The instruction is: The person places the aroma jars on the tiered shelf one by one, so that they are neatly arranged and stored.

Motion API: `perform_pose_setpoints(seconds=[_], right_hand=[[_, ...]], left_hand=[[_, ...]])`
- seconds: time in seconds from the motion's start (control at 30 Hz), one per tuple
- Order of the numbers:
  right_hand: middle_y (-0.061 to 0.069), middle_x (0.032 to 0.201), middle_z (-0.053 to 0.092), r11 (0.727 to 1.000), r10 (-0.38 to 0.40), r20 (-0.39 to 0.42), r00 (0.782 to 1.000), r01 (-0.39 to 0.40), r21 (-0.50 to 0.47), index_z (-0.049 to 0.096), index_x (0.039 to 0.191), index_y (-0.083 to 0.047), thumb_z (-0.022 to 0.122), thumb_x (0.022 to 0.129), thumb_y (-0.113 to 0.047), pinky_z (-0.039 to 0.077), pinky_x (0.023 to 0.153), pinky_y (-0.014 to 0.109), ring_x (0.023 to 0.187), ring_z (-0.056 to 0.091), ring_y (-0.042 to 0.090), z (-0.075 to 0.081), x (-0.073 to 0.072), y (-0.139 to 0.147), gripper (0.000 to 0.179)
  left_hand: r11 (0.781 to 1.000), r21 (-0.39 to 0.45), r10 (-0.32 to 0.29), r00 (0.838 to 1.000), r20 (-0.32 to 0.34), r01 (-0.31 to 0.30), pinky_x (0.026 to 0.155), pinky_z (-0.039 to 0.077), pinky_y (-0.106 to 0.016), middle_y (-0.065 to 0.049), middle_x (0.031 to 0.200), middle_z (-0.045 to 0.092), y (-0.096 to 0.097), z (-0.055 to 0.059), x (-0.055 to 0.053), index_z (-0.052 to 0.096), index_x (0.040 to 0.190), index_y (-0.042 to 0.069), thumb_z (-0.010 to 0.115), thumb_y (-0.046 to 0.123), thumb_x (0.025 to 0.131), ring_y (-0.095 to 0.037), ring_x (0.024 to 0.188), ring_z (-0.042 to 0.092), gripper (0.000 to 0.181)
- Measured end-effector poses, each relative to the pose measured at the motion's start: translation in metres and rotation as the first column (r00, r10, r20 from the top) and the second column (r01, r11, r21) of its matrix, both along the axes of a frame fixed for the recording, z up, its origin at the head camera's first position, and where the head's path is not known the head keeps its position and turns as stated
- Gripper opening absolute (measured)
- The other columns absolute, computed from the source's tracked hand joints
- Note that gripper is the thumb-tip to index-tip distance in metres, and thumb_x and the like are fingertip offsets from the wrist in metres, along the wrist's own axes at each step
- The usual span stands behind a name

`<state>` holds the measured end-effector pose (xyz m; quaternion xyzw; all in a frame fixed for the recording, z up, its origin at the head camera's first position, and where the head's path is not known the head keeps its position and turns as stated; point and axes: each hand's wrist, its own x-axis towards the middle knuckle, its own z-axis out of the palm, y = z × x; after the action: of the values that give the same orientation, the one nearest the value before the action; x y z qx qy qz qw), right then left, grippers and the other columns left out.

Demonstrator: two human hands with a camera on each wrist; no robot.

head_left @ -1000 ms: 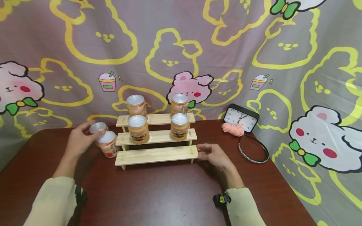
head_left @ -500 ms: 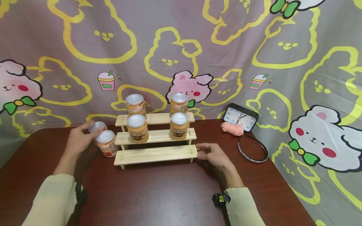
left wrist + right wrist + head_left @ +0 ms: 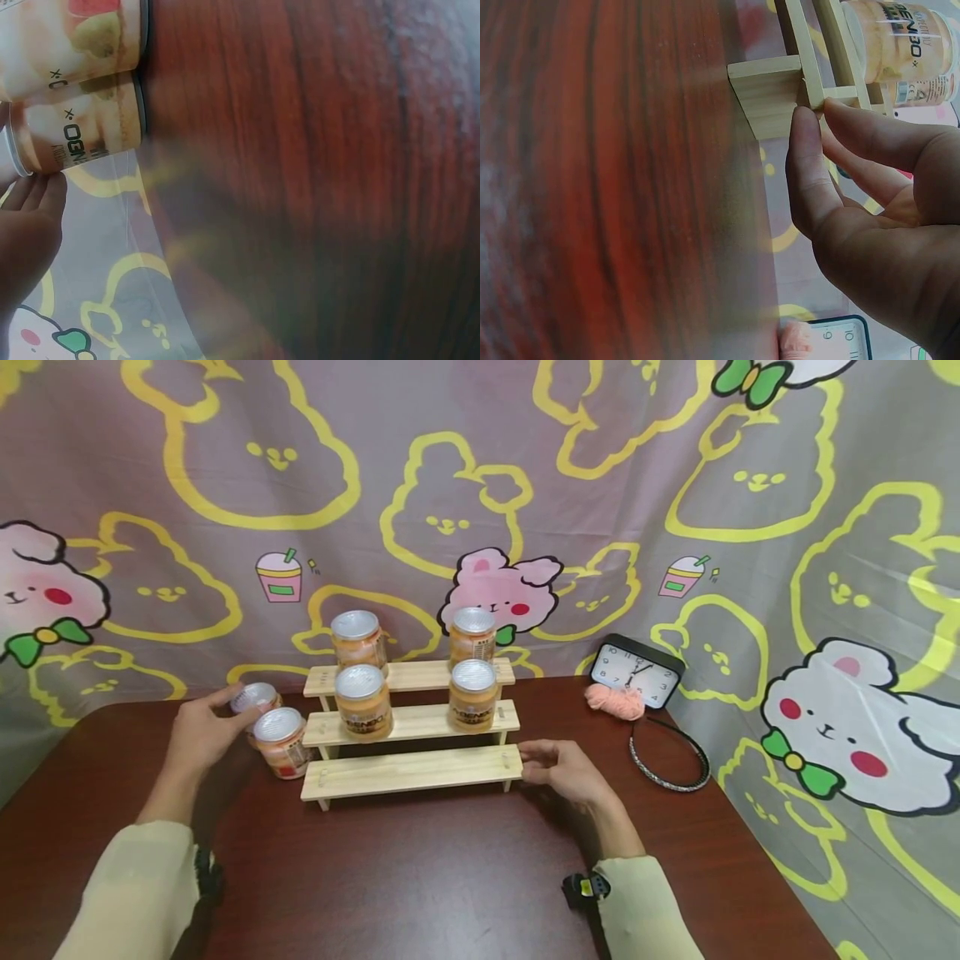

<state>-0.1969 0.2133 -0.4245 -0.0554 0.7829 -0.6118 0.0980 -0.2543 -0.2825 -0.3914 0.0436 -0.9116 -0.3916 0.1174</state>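
Gripping with the left hand an orange-and-cream cylindrical can with a ridged silver lid, upright at the left rear of the brown wood-grain bench. Thumb and fingers closed about its upper part near the lid, with the long axis running straight down from the grip. Cannot tell whether its base bears on the bench or hangs just above. Far nearer to the left hand than to the right.

Just in front and slightly right of it, overlapping in view, a second orange-and-cream can, also upright. Immediately right of both, a pale wooden three-step stand, its long axis running left to right, with one end towards the left hand. At the opposite end, the right hand, with thumb and fingers pinched on the right tip of the lowest plank.

On the top plank, two similar upright cans, well apart: top-left can, top-right can. Below on the middle plank, likewise spaced: middle-left can, middle-right can. Further right, a black-framed rectangular clock behind a peach yarn bundle.
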Motion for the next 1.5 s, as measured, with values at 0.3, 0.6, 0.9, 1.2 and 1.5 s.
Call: perform_pose_setpoints(seconds=[0.3,0.6,0.9,1.2,1.5], right_hand=[[0.028,0.121,0.065,1.0,0.004,-0.001,1.0,-0.004,0.001,0.058,0.129,0.017,0.068,0.088,0.012,0.056,0.082,0.03,0.105,0.066,0.028,-0.002,0.001,0.0,0.043],[0.028,0.122,0.065,1.0,0.01,-0.002,1.0,-0.01,0.005,0.058,0.129,0.016,0.068,0.088,0.011,0.056,0.084,0.032,0.108,0.066,0.03,-0.003,0.001,0.0,0.043],[0.03,0.121,0.064,1.0,0.009,-0.008,1.0,-0.009,0.0,0.056,0.13,0.018,0.067,0.088,0.012,0.056,0.082,0.029,0.105,0.066,0.029,-0.001,0.002,0.001,0.043],[0.029,0.121,0.065,1.0,0.006,0.002,1.0,-0.006,-0.001,0.058,0.129,0.017,0.067,0.088,0.011,0.057,0.083,0.031,0.105,0.066,0.028,-0.003,0.002,0.001,0.042],[0.029,0.122,0.065,1.0,0.005,0.007,1.0,-0.005,0.007,0.057,0.13,0.017,0.067,0.089,0.012,0.057,0.083,0.032,0.106,0.066,0.029,-0.001,0.0,0.0,0.043]], left_hand=[[0.997,-0.059,0.05,0.997,-0.055,-0.054,0.096,0.045,-0.061,-0.036,0.134,0.054,0.001,-0.005,0.001,0.054,0.139,-0.009,0.076,0.025,0.092,-0.05,0.123,0.053,0.062],[0.991,-0.037,0.124,0.987,-0.104,-0.129,0.099,0.041,-0.059,-0.033,0.133,0.056,-0.002,-0.003,0.011,0.06,0.136,-0.005,0.082,0.03,0.086,-0.05,0.123,0.051,0.064],[0.987,-0.054,0.143,0.977,-0.16,-0.153,0.082,0.04,-0.042,-0.033,0.131,0.059,-0.003,0.01,0.02,0.064,0.13,-0.006,0.084,0.025,0.084,-0.047,0.117,0.055,0.059],[0.982,-0.01,0.186,0.966,-0.178,-0.19,0.088,0.04,-0.032,-0.027,0.134,0.06,-0.006,0.018,0.025,0.065,0.131,-0.003,0.084,0.025,0.084,-0.043,0.121,0.056,0.058],[0.979,-0.003,0.192,0.925,-0.329,-0.204,0.084,0.032,-0.011,-0.025,0.128,0.064,-0.003,0.034,0.036,0.069,0.127,-0.002,0.088,0.013,0.078,-0.042,0.116,0.058,0.054]])
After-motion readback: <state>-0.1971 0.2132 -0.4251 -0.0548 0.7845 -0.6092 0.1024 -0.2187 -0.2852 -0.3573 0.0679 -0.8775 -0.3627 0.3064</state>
